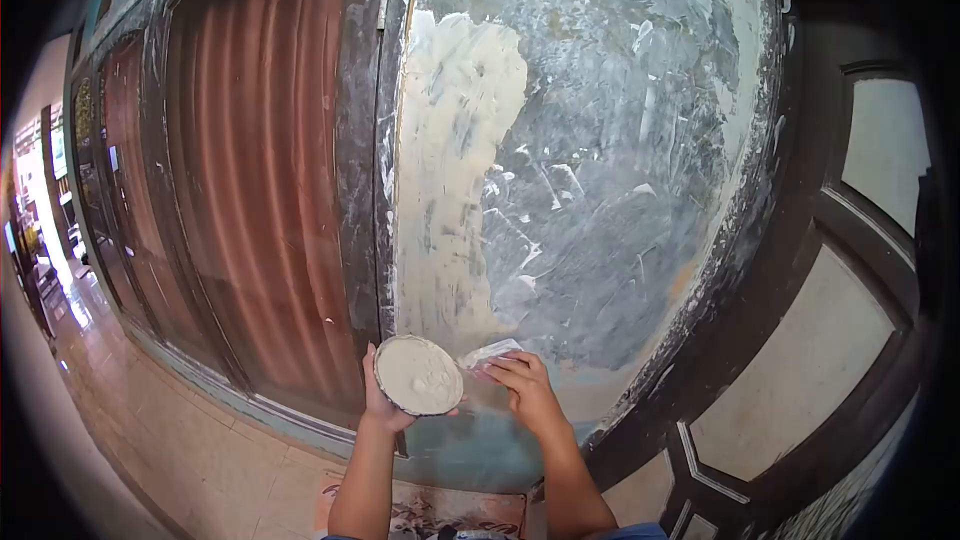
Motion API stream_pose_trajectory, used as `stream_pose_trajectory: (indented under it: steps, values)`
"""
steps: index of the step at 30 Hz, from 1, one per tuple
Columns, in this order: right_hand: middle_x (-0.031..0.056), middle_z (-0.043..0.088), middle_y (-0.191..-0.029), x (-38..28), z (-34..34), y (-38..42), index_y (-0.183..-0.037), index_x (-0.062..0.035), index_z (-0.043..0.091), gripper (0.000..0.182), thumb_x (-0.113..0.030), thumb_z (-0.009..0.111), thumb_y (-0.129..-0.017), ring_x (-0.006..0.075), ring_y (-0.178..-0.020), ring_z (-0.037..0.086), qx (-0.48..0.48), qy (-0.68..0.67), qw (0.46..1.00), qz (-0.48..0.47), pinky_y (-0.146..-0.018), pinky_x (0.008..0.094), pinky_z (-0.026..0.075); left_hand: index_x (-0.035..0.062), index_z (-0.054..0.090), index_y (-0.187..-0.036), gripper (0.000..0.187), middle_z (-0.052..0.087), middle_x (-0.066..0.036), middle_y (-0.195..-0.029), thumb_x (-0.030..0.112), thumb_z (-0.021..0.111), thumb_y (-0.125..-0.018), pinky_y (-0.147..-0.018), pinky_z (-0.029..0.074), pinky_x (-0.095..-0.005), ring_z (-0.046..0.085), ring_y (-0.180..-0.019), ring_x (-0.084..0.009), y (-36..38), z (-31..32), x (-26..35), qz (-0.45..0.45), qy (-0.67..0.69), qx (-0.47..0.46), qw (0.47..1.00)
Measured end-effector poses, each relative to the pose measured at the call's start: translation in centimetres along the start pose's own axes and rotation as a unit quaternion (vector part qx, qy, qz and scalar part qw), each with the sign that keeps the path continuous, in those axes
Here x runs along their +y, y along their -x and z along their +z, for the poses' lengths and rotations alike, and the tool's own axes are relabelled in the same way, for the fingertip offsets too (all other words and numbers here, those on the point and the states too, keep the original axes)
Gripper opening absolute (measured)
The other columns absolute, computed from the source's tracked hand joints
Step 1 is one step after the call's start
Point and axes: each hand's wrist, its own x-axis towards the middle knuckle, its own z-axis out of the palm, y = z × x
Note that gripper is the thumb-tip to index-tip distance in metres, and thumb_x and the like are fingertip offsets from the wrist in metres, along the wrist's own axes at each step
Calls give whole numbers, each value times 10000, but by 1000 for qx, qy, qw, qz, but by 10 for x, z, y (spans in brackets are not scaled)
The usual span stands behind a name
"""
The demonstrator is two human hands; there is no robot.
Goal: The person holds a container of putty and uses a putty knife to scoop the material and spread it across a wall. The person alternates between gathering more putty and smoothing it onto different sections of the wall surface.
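My left hand (380, 406) holds a round bowl (402, 409) from below and the side, tilted so its inside faces me. Pale, creamy wall putty (418, 372) fills it, with a small lump and dents in its surface. Just right of the rim, my right hand (524, 384) grips a flat putty scraper (490, 352), its blade coated with whitish putty and pointing toward the bowl. Behind both hands stands a grey, patchy wall (610, 210). A cream layer of putty (450, 170) covers a tall strip along its left side, and thin white smears mark the rest.
Left of the wall is a dark-framed window (362, 140) with reddish curtains (255, 160) behind it. A dark panelled door (790, 270) stands to the right. Below lie a tiled floor (220, 460) and a stained, reddish flat surface (500, 510) at the wall's foot.
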Motion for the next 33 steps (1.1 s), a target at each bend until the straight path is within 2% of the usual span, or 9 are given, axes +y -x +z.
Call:
stream_pose_trajectory:
  steps: [4,6,9,11,13,16,19,21,33]
  values:
    - [7,705,-1317,-2,1,4,-1195,-156,787,602,159,626,-707,302,-1229,550,-52,38,998,6,-1063,420,426,142,419,-1576,1092,484,-278,-1537,953,320,-850,-897,471,-838,487,-1250,-719,-3,-8,5,-14,4,9,1000]
    - [-2,695,-1324,-3,1,5,-1183,-173,793,605,157,631,-703,298,-1232,536,-58,31,998,8,-1063,416,422,137,413,-1571,1069,502,-279,-1518,931,348,-857,-898,445,-858,517,-1240,-693,-6,-14,7,-49,24,-26,998]
    - [6,684,-1272,-9,-3,5,-1152,-185,811,580,153,635,-715,308,-1187,514,-53,29,998,-5,-1046,398,430,144,426,-1568,1048,498,-267,-1529,921,338,-870,-898,447,-855,522,-1245,-684,-12,-21,6,-77,3,-56,995]
    - [23,652,-1206,-10,-3,11,-1129,-184,825,550,147,645,-728,309,-1127,490,-83,-4,995,57,-1027,371,434,147,434,-1565,1041,499,-261,-1531,919,328,-875,-897,449,-854,526,-1244,-679,-16,-22,6,-95,6,-65,993]
    - [29,631,-1187,-17,-7,13,-1133,-183,827,549,144,651,-728,312,-1113,479,-86,6,994,60,-1020,364,436,150,442,-1561,1034,500,-255,-1532,918,319,-879,-897,451,-852,530,-1243,-675,-18,-25,5,-116,9,-72,991]
    - [35,596,-1152,-22,-13,16,-1142,-183,828,542,131,665,-731,314,-1087,463,-97,35,993,65,-993,360,434,133,435,-1572,1083,497,-290,-1523,940,322,-860,-863,509,-803,530,-1212,-702,-24,-29,0,-131,5,-48,990]
    - [39,576,-1125,-24,-16,17,-1148,-189,829,528,108,665,-744,313,-1051,451,-111,57,989,76,-959,367,423,119,429,-1574,1104,504,-296,-1512,949,313,-854,-845,527,-784,552,-1195,-687,-25,-28,-1,-162,3,-86,983]
    - [42,570,-1113,-27,-17,17,-1147,-195,831,519,97,658,-755,312,-1030,445,-116,61,988,85,-944,370,414,148,432,-1571,1069,511,-268,-1513,942,292,-869,-868,509,-804,562,-1203,-668,-26,-30,-2,-177,11,-116,977]
    - [43,590,-1146,-34,-18,14,-1160,-203,825,535,89,618,-763,324,-1031,441,-116,88,986,82,-963,379,409,137,443,-1563,1055,557,-277,-1469,928,284,-882,-843,509,-810,591,-1171,-658,-22,-22,-8,-187,-23,-83,979]
